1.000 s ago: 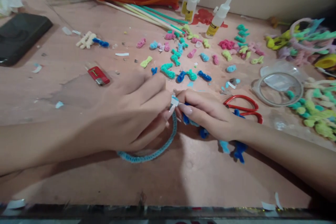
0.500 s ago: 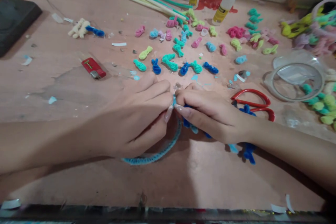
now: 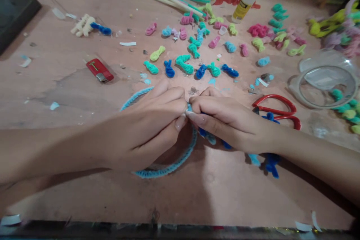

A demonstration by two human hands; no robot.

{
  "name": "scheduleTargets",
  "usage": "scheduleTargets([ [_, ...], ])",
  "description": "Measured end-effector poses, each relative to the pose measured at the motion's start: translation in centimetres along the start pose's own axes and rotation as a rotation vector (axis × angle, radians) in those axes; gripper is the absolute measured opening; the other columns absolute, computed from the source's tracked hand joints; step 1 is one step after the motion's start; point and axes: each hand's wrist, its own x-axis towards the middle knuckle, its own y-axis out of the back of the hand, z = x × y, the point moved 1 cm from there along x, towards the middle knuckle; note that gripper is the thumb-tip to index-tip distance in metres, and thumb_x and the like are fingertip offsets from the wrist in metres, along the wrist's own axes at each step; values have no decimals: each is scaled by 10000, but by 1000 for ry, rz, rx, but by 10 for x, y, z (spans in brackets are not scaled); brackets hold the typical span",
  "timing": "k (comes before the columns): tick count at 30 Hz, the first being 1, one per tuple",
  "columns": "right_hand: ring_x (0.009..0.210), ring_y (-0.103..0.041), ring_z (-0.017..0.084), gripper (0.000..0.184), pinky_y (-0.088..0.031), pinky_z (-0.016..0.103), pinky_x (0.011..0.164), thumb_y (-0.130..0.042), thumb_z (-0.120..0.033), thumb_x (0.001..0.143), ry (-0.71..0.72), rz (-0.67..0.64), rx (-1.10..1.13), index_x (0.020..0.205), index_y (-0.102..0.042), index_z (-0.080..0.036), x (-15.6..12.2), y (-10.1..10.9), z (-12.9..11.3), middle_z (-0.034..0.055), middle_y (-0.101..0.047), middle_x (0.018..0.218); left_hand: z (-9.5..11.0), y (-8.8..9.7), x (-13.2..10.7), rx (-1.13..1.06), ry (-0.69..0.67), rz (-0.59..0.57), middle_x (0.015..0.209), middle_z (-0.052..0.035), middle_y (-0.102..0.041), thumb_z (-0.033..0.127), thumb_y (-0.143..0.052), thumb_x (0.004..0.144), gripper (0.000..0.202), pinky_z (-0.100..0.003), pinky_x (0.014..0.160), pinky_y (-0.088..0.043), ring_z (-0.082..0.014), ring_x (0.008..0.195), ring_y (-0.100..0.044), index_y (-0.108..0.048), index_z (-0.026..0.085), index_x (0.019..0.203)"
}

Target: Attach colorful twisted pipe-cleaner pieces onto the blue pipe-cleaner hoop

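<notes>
Two hands are meeting at the right side of a pale blue hoop point(image 3: 152, 174) over a bench point(image 3: 112, 202), the left hand point(image 3: 149, 123) covering much of the ring and the right hand point(image 3: 227, 122) coming in from the opposite side. Both grips are pinching tightly on the hoop at the fingertips, where a speck of blue is showing between the thumbs; whether it is the hoop's end or a separate piece is staying hidden. The white tab visible there a second ago is no longer showing, and the hoop's far curve is now emerging beyond the left hand, suggesting that the fingers are pressing that spot together. The hoop is looking fuzzy, slim and evenly ribbed, its near curve running unbroken toward the right thumb. Dark blue knots point(image 3: 271, 165) and red-handled scissors point(image 3: 296, 122) are lying to the right of the hoop, a lighter point(image 3: 98, 69) is resting beyond it to the left, and colored twists point(image 3: 184, 63) are scattering across the bench behind it, with a glue bottle point(image 3: 247, 0) leaning farther back.
</notes>
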Motion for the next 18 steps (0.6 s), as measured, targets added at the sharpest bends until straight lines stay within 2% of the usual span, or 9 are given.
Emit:
scheduleTargets([
  [5,691,-373,155,418,-331,361,745,-353,-405,1190,45,8,-44,805,-375,-243,1,-1,0,-27,-457,730,2,-1,1,-19,32,-4,778,3,-624,225,-367,1117,332,-322,696,-484,-171,677,-497,-511,245,817],
  [8,669,-371,144,381,-334,361,757,-383,-317,1174,43,19,-43,800,-361,-244,2,-2,-1,-44,-446,704,1,-2,3,-1,43,-4,863,-22,-640,239,-371,1114,339,-342,792,-517,-185,761,-523,-518,238,809],
  [11,657,-365,135,350,-330,355,755,-417,-223,1135,23,38,-40,791,-354,-243,2,-2,-2,-58,-427,685,-4,-6,3,-35,69,19,936,-38,-641,319,-423,1111,304,-388,903,-528,-208,837,-546,-554,241,847],
  [14,652,-356,132,339,-318,348,734,-422,-209,1119,27,49,-30,791,-346,-245,2,-4,-2,-59,-422,691,-11,-11,2,-84,94,50,945,-43,-642,394,-483,1094,267,-434,970,-522,-227,870,-557,-584,255,890],
  [18,661,-357,135,340,-306,351,734,-408,-222,1126,50,70,-49,795,-337,-249,1,-5,0,-53,-427,705,-15,-14,0,-105,119,91,912,-49,-645,396,-484,1097,288,-440,984,-528,-229,873,-554,-601,256,873],
])
